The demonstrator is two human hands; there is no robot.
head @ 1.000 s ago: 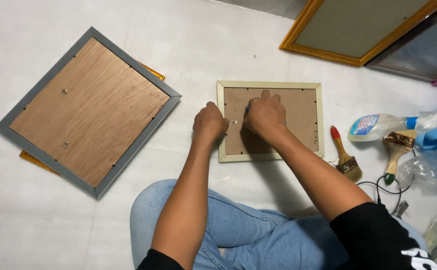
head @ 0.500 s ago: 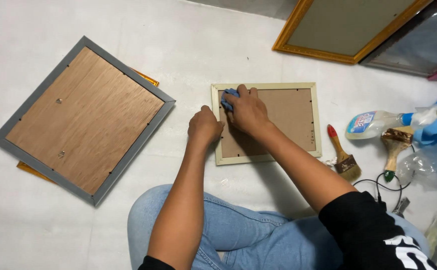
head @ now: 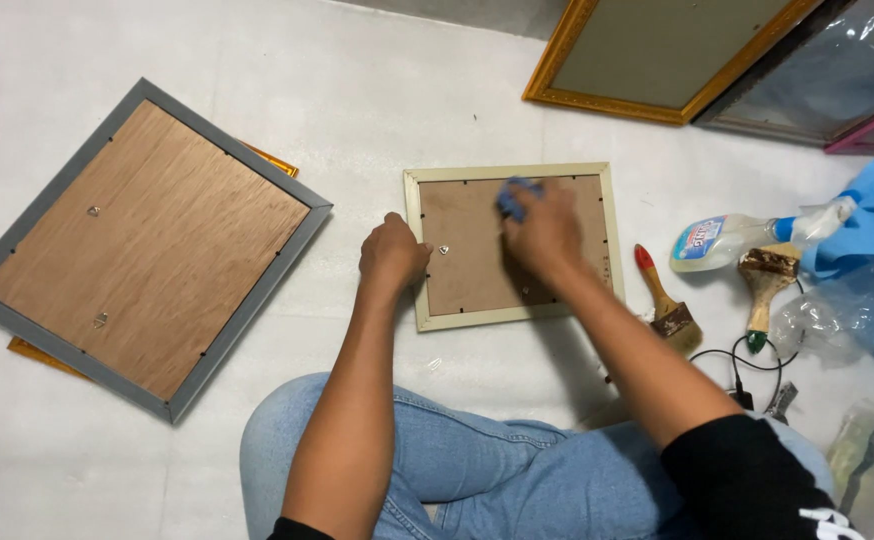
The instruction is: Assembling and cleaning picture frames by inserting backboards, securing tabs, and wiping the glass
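A small cream picture frame (head: 513, 244) lies face down, brown backing up, under a blue cloth (head: 515, 196).

Small frame (head: 513, 318): cream painted moulding, satin; its back board is matt brown fibreboard, smooth. Blue cloth (head: 513, 196) under my right hand (head: 545, 232), soft. Grey frame (head: 247, 330): matt paint, plywood back with visible grain. Gold frame (head: 597, 98): glossy, ornate. Brush (head: 665, 300): wooden handle, red tip, rough bristles. Spray bottle (head: 727, 240): clear plastic. Floor (head: 357, 80): white, smooth, faint sheen. Jeans (head: 477, 470): light denim.
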